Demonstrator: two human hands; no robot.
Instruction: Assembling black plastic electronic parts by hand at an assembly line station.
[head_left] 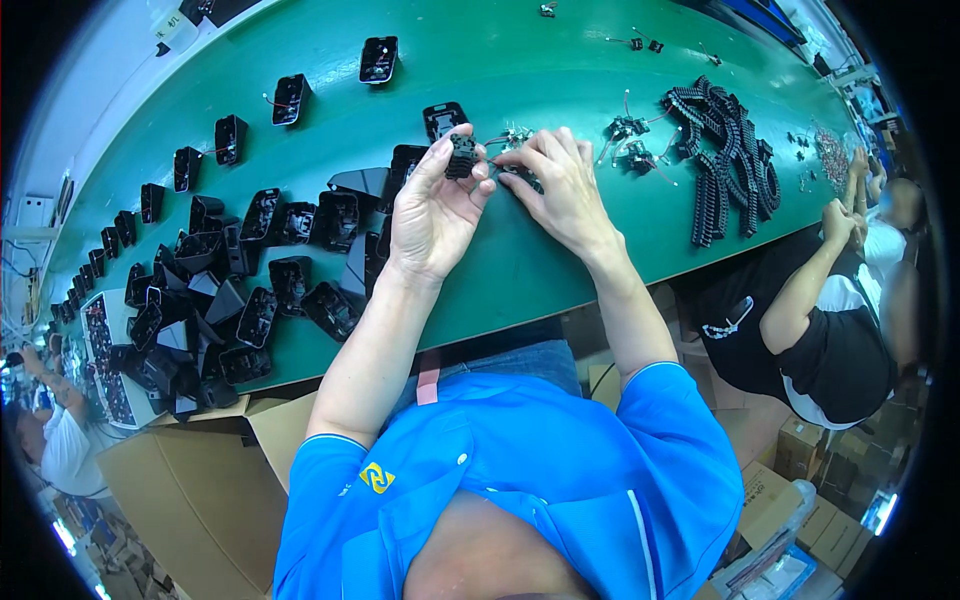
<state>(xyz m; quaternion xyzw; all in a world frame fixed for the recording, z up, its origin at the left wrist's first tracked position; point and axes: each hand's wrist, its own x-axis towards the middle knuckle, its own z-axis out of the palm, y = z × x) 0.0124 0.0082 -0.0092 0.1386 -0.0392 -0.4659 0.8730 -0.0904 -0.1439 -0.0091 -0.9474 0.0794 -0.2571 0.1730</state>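
My left hand (433,222) is closed round a small black ribbed block (462,157), held up between thumb and fingers above the green table. My right hand (565,190) is closed in a pinch beside it, thumb and forefinger on a thin wire (494,160) by the block. The wire's far end is hidden by the fingers. Just beyond the left hand lies an open black plastic housing (442,117). A small wired mechanism (516,136) sits behind the right fingertips, partly covered.
Many black housings (262,215) crowd the green table (545,60) on the left, with a spaced line of them behind. Wired mechanisms (638,157) and a heap of black ribbed strips (715,150) lie rightward. Beyond sits a co-worker (835,320). Cardboard boxes (195,510) stand below the edge.
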